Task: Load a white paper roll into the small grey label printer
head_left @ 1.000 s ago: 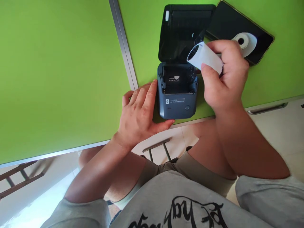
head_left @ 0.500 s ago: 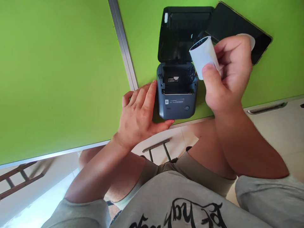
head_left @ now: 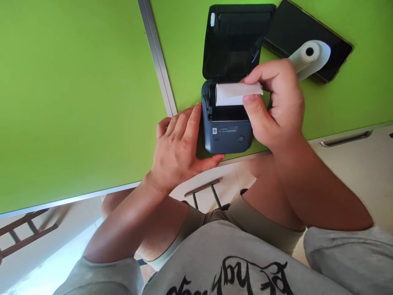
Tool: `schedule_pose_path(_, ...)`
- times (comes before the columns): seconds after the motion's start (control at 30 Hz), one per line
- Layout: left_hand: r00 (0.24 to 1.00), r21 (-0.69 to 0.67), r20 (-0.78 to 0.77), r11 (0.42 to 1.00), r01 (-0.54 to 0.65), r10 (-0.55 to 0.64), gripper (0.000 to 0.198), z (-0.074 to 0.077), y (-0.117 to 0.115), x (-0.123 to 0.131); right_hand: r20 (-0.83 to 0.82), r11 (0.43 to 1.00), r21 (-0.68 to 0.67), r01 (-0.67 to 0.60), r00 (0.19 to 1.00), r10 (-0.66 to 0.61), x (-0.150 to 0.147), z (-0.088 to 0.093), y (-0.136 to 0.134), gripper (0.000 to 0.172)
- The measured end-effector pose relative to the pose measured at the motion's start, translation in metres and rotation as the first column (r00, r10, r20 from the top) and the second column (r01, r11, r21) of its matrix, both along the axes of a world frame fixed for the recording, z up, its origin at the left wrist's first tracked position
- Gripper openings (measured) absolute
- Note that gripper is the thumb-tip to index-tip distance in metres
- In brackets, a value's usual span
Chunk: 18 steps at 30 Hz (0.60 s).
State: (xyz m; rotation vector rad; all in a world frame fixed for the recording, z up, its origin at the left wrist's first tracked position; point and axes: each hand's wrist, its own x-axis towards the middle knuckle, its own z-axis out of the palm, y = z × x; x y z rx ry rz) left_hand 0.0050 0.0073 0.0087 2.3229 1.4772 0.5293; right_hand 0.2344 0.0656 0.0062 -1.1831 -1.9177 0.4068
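A small dark blue label printer (head_left: 227, 137) lies on the green table with its black lid (head_left: 236, 45) swung up and its paper bay uncovered. My right hand (head_left: 276, 106) pinches a white paper tube (head_left: 231, 94) between thumb and fingers. The tube lies crosswise over the bay, its right end in my fingertips; whether it touches the inside I cannot tell. Against the printer's left side rest the stretched fingers of my left hand (head_left: 181, 143), the thumb reaching along its front edge.
Behind my right hand a white paper roll (head_left: 309, 57) with a dark core is by a black tablet-like device (head_left: 291, 24). A metal strip (head_left: 159, 61) crosses the green table (head_left: 76, 90). A drawer handle (head_left: 346, 138) shows below the table's edge at right.
My right hand has moved left and turned the paper tube from tilted upright to lying across the printer's bay. The white roll behind has come into fuller view. My left hand stays put.
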Motion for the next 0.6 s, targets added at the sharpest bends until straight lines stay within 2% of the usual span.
schedule_pose_path(0.17, 1.000, 0.014, -0.003, 1.000, 0.002, -0.002, 0.106, 0.000, 0.000, 0.000, -0.115, 0.998, 0.009, -0.069, 0.991, 0.069, -0.004, -0.003, 0.002, 0.022)
schedule_pose_path(0.33, 1.000, -0.003, 0.002, 1.000, 0.002, -0.002, 0.105, 0.001, 0.001, 0.000, -0.046, 0.996, -0.090, -0.015, 0.999, 0.011, -0.005, 0.007, 0.001, 0.029)
schedule_pose_path(0.53, 1.000, 0.000, -0.001, 1.000, 0.005, -0.005, 0.105, 0.000, 0.000, 0.000, -0.021, 0.994, -0.105, -0.001, 1.000, -0.001, -0.003, 0.005, 0.002, 0.020)
schedule_pose_path(0.6, 1.000, 0.027, -0.004, 1.000, 0.009, -0.009, 0.105, -0.001, 0.000, 0.000, -0.041, 0.996, -0.085, -0.041, 0.998, 0.038, -0.002, 0.004, 0.002, 0.016)
